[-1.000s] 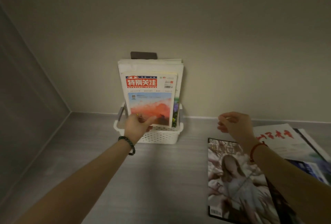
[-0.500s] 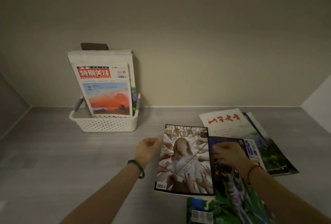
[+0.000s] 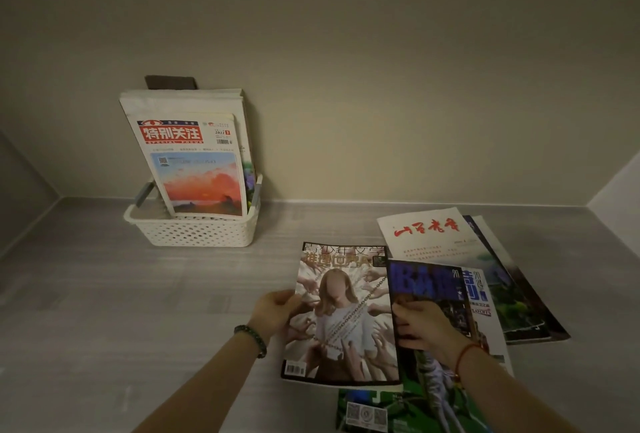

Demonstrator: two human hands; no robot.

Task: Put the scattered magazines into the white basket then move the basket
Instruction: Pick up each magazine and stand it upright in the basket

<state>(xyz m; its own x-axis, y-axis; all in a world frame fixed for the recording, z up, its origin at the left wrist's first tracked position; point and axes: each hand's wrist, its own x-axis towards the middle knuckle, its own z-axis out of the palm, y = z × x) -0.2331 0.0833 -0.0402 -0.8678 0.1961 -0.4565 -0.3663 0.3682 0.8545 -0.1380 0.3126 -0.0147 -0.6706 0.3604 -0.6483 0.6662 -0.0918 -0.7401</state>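
The white basket (image 3: 194, 233) stands at the back left against the wall, with several magazines upright in it; the front one (image 3: 194, 169) has a red title and a sunset picture. On the grey surface to the right lie several scattered magazines. My left hand (image 3: 277, 311) grips the left edge of the magazine with a figure in white (image 3: 341, 314). My right hand (image 3: 420, 327) rests with fingers curled on the left edge of a dark blue magazine (image 3: 426, 285) that overlaps it. A white magazine with red script (image 3: 427, 235) lies behind them.
Darker magazines (image 3: 519, 304) fan out at the far right. A green magazine (image 3: 367, 410) pokes out at the bottom edge. Walls close the surface at the back and both sides; a small dark plate (image 3: 170, 82) is on the back wall above the basket.
My left hand left the basket's front magazine, came right and took the edge of the figure magazine. My right hand dropped onto the blue magazine. The view swung right.
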